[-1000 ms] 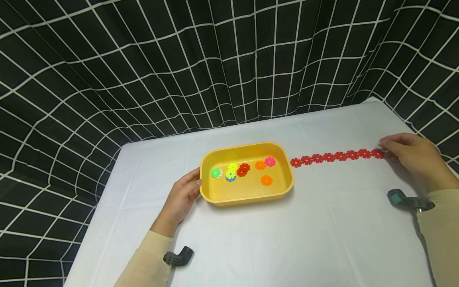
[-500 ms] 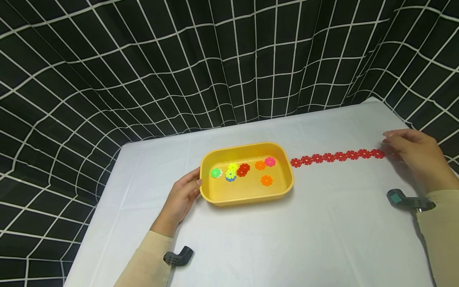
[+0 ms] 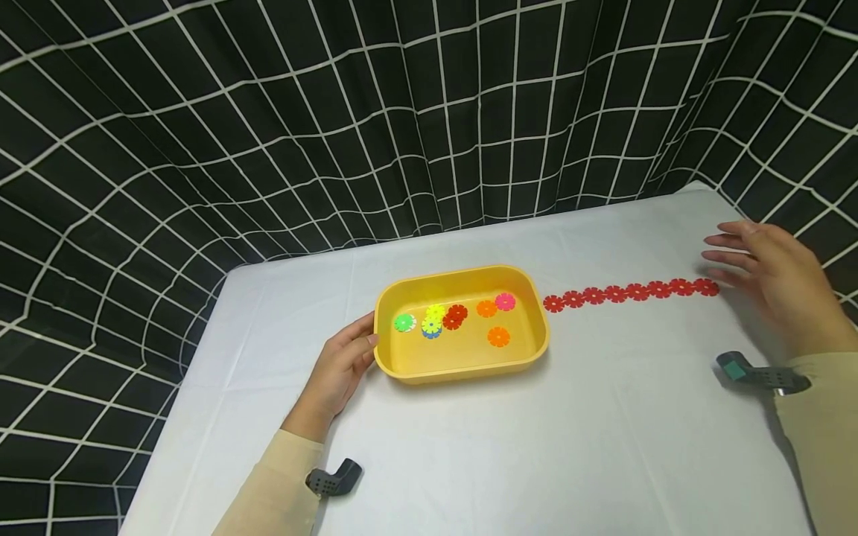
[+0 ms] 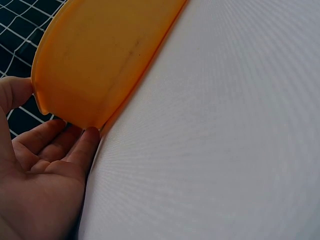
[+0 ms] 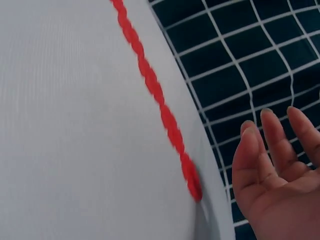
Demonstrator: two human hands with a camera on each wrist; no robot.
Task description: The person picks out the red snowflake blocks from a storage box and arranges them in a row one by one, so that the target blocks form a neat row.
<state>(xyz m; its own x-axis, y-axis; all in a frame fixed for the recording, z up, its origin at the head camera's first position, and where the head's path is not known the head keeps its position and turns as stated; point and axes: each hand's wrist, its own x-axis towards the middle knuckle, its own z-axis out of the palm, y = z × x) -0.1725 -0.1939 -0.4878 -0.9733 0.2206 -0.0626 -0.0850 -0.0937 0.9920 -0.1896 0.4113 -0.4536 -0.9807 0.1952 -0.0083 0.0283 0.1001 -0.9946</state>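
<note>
My left hand (image 3: 344,363) grips the left end of a yellow plastic tray (image 3: 462,368), thumb at the rim and fingertips against the outer end wall. In the left wrist view, the tray's side (image 4: 110,55) shows above that hand (image 4: 47,160). To the tray's right, several red snowflake discs (image 3: 637,292) lie linked in a straight row on the cloth. My right hand (image 3: 780,279) hovers just beyond the row's right end, fingers spread and holding nothing. In the right wrist view, the red row (image 5: 157,95) lies apart from that hand (image 5: 280,185).
Inside the tray lie loose discs: green (image 3: 404,322), yellow (image 3: 436,311), dark red (image 3: 454,317), orange (image 3: 498,337), pink (image 3: 505,301), plus blue and white ones partly covered. A white cloth (image 3: 536,454) covers the table. Black grid-patterned curtain (image 3: 429,112) hangs behind.
My right hand has let go of the red row's right end, lifted slightly away and spread its fingers. The left hand, tray and red row stay in place.
</note>
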